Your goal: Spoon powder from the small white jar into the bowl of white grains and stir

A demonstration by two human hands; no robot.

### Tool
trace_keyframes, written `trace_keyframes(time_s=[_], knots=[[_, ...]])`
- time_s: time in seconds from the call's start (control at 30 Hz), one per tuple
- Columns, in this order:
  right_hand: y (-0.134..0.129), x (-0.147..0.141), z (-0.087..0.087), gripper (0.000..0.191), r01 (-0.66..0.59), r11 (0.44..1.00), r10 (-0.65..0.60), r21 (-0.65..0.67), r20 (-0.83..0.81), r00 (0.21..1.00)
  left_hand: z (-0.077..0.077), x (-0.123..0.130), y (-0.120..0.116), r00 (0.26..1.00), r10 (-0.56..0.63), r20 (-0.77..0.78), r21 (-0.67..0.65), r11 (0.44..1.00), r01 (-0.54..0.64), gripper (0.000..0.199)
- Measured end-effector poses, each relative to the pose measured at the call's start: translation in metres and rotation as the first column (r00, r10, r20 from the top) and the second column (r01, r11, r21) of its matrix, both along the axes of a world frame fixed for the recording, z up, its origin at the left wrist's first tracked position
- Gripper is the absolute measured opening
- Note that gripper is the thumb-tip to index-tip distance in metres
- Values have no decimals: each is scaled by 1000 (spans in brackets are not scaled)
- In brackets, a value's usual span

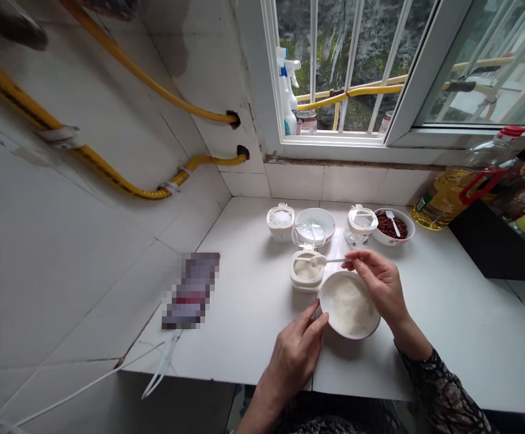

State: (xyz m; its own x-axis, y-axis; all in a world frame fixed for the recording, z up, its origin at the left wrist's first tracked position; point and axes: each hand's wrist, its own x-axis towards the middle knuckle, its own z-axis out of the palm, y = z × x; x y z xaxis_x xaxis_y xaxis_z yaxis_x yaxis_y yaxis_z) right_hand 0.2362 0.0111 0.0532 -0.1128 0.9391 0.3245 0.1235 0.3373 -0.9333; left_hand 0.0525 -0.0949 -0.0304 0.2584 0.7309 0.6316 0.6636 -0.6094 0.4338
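My right hand [377,283] pinches the handle of a small white spoon [328,260], whose bowl is over the mouth of an open white jar [306,277]. Pale granules lie inside that jar, and its clear lid is flipped back. Just in front stands a white bowl [350,304] holding a whitish powdery or grainy heap. With thumb and fingers, my left hand [296,349] grips the bowl's left rim. Whether the spoon carries anything is too small to tell.
Behind are a jar of white stuff [281,223], a white bowl [323,220], a clear-lidded jar [360,224] and a bowl of dark red beans [393,228] with a spoon. An oil bottle [452,187] and black box [492,241] stand right; a blurred-out dark object [192,290] with a cable lies left.
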Motion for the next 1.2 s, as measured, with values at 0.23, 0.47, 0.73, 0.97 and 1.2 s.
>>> trace_keyframes(time_s=[0.23, 0.47, 0.73, 0.97, 1.2], knots=[[-1, -10, -4, 28, -274, 775, -89, 569, 529, 844, 0, 0, 0, 1000, 4, -4, 13, 1000, -4, 38], [-5, 8, 9, 20, -88, 850, -112, 519, 343, 933, 0, -1, 0, 1000, -1, -7, -3, 1000, 1, 39], [4, 25, -3, 22, -356, 870, 60, 341, 643, 764, 2, 0, 0, 1000, 7, -1, -2, 1000, -7, 38], [-5, 21, 2, 25, -510, 853, 338, 114, 624, 705, 2, 0, 0, 1000, 1, 5, -3, 1000, -1, 38], [-1, 29, 1, 23, -254, 967, 242, -36, 451, 859, -2, 0, 0, 1000, 0, 16, -16, 1000, 0, 39]])
